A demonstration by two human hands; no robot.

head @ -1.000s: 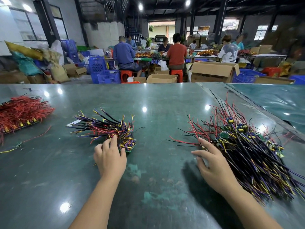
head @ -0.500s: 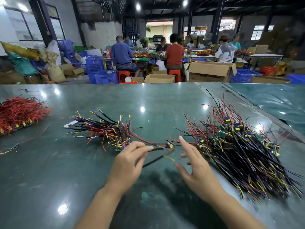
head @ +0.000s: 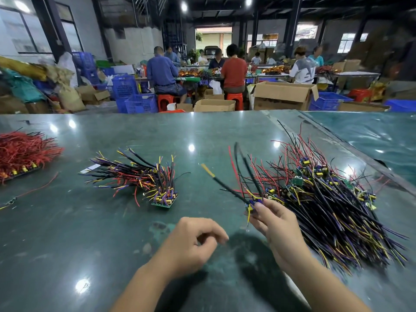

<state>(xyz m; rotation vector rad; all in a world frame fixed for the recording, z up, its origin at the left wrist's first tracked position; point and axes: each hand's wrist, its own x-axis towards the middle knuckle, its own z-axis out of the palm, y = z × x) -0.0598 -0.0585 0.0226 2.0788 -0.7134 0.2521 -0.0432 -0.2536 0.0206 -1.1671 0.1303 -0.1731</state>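
Observation:
My right hand (head: 278,226) pinches a small circuit board with wires (head: 252,202); its black, red and yellow leads fan up and to the left above the table. A large loose pile of the same wired boards (head: 333,199) lies to the right of that hand. A smaller, tidier stack of wired boards (head: 157,183) sits to the left of centre. My left hand (head: 193,242) hovers above the green table (head: 90,233), fingers loosely curled, holding nothing.
A heap of red wires (head: 20,149) lies at the far left edge, with a stray red wire (head: 33,189) near it. A second table (head: 371,136) adjoins on the right. Beyond stand cardboard boxes (head: 283,95), blue crates (head: 135,100) and seated people (head: 234,73).
The left hand let go of the wired board and drew back toward me. The right hand took that board and lifted it to the right, beside the large pile.

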